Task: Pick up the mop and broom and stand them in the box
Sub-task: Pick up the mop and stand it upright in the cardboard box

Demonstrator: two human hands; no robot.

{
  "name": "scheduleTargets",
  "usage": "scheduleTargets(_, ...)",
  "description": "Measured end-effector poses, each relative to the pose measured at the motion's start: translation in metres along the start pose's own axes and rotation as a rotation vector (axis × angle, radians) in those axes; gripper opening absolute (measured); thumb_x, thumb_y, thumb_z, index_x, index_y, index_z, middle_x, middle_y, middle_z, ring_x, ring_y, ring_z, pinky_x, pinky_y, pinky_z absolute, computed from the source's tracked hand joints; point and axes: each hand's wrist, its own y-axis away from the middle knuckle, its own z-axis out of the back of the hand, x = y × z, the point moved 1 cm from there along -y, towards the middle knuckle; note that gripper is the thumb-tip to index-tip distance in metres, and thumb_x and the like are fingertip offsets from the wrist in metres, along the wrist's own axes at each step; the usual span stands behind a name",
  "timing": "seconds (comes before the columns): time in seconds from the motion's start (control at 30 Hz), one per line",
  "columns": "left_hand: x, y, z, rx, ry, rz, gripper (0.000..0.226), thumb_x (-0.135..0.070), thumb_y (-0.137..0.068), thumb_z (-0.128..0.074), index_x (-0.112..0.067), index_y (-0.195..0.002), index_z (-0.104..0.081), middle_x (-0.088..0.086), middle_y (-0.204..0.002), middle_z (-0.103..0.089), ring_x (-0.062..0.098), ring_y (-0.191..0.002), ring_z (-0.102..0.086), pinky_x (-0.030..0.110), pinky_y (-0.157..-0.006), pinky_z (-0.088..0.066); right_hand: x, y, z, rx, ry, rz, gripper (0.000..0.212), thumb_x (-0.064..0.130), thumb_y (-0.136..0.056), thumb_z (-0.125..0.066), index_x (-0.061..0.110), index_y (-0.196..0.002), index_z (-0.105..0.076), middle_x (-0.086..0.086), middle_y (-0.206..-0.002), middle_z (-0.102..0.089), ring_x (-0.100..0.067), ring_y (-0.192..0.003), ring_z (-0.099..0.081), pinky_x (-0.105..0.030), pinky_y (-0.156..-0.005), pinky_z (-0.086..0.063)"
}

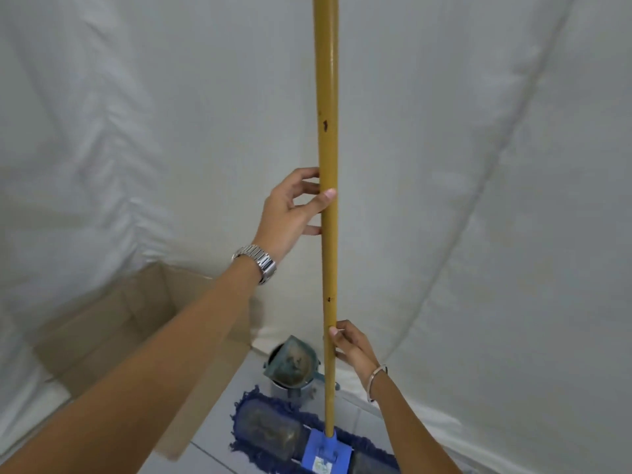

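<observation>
The mop stands upright in the middle of the view, its long yellow handle [327, 97] running up past the top edge. Its flat blue fringed head [273, 432] lies on the tiled floor, joined by a blue bracket [326, 451]. My left hand [294, 208] wraps loosely around the handle at mid-height, thumb and fingertips on the pole. My right hand [352, 347] pinches the handle lower down. The open cardboard box [136, 323] stands to the left of the mop, partly behind my left forearm. No broom is visible.
A small metal bucket [294, 388] with a teal dustpan [292, 362] leaning in it stands just behind the mop head. White cloth sheeting [478, 165] hangs all around as a backdrop. Pale floor tiles [219, 439] show beside the box.
</observation>
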Motion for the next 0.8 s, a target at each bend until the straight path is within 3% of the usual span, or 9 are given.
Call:
scheduleTargets(0.13,-0.008,-0.017,0.061,0.004,-0.040,-0.031,0.029,-0.016,-0.082,-0.064,-0.019,-0.110,-0.057,0.001,-0.092,-0.062,0.023,-0.089,-0.066,0.041,-0.063,-0.060,0.022,-0.036,-0.062,0.016,-0.047,0.040,0.007,0.024,-0.090,-0.052,0.023,-0.085,-0.056,-0.013,-0.094,-0.058,-0.025,-0.091,-0.056,-0.031,-0.079,-0.051)
scheduleTargets(0.3,0.005,-0.051,0.136,-0.024,-0.064,-0.031,0.039,-0.014,-0.080,-0.066,-0.011,-0.118,-0.056,0.003,-0.099,-0.061,0.025,-0.090,-0.066,0.044,-0.065,-0.060,0.039,-0.091,-0.131,0.049,-0.086,0.091,0.010,0.020,-0.090,-0.052,0.029,-0.095,-0.052,-0.013,-0.087,-0.056,-0.022,-0.084,-0.056,-0.019,-0.065,-0.054)
scheduleTargets(0.47,0.042,-0.104,0.211,-0.048,-0.101,-0.016,0.040,-0.014,-0.080,-0.066,-0.009,-0.118,-0.056,0.000,-0.101,-0.059,0.025,-0.090,-0.067,0.047,-0.066,-0.060,0.043,-0.169,-0.200,0.070,-0.091,0.114,0.005,0.020,-0.089,-0.053,0.023,-0.089,-0.057,-0.004,-0.087,-0.058,-0.016,-0.081,-0.059,-0.014,-0.059,-0.053)
scheduleTargets(0.6,0.077,-0.150,0.273,-0.081,-0.110,0.019,0.038,-0.012,-0.080,-0.066,-0.009,-0.117,-0.057,-0.003,-0.101,-0.059,0.025,-0.089,-0.067,0.050,-0.068,-0.059,0.046,-0.240,-0.252,0.081,-0.117,0.087,0.009,0.014,-0.087,-0.057,0.022,-0.090,-0.059,-0.004,-0.086,-0.060,-0.022,-0.083,-0.060,-0.023,-0.065,-0.057)
scheduleTargets(0.7,0.102,-0.179,0.324,-0.114,-0.116,0.043,0.039,-0.012,-0.080,-0.065,-0.009,-0.117,-0.057,-0.004,-0.101,-0.059,0.024,-0.089,-0.067,0.046,-0.068,-0.060,0.057,-0.292,-0.294,0.108,-0.099,0.094,0.023,0.001,-0.084,-0.057,0.022,-0.092,-0.058,-0.004,-0.085,-0.058,-0.026,-0.087,-0.059,-0.043,-0.082,-0.056)
scheduleTargets(0.8,0.132,-0.206,0.373,-0.126,-0.118,0.082,0.038,-0.010,-0.080,-0.065,-0.009,-0.118,-0.056,-0.003,-0.102,-0.059,0.019,-0.088,-0.067,0.039,-0.065,-0.061,0.063,-0.341,-0.335,0.139,-0.010,0.080,0.033,-0.006,-0.083,-0.054,0.027,-0.086,-0.057,-0.001,-0.082,-0.057,-0.028,-0.088,-0.058,-0.045,-0.086,-0.054)
